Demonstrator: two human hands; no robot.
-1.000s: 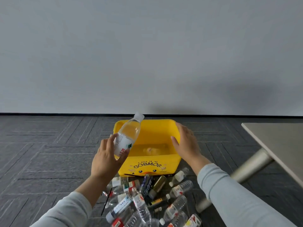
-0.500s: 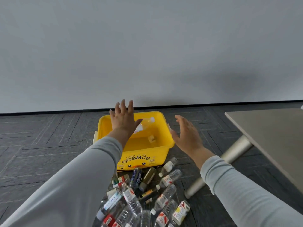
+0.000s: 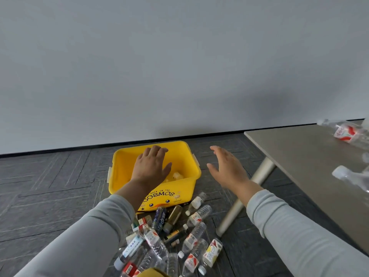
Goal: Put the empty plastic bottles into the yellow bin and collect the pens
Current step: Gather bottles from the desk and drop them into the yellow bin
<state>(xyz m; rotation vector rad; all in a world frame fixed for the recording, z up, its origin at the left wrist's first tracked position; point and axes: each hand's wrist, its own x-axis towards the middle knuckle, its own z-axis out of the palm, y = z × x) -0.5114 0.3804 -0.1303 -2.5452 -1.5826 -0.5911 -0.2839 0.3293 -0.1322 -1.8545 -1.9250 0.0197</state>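
- Yellow bin (image 3: 180, 188) stood on the dark carpeted floor (image 3: 50, 186) near the grey wall (image 3: 179, 66), its front printed "COSMOS" above a duck face.
- Left hand (image 3: 150, 168) hung over the bin's opening, palm down, fingers straight and close together, holding nothing.
- Right hand (image 3: 227, 168) was raised over the floor to the right of the bin and apart from it, fingers loosely extended, also empty.
- A small pale object (image 3: 177, 175) lay on the bin's bottom just beside the left thumb; what it was could not be told.
- Empty plastic bottles (image 3: 191, 238) lay heaped on the floor just in front of the bin, mostly clear with white caps and red-and-white labels.
- A dark blue bottle (image 3: 159, 216) and a brown bottle (image 3: 174, 215) lay side by side nearest the bin's front wall.
- The worktop (image 3: 309, 166) stood at the right on a pale slanted leg (image 3: 245, 198).
- A labelled clear bottle (image 3: 347, 133) and a blurred clear bottle (image 3: 351, 176) lay on the worktop.
- Both arms wore grey sleeves (image 3: 299, 236).
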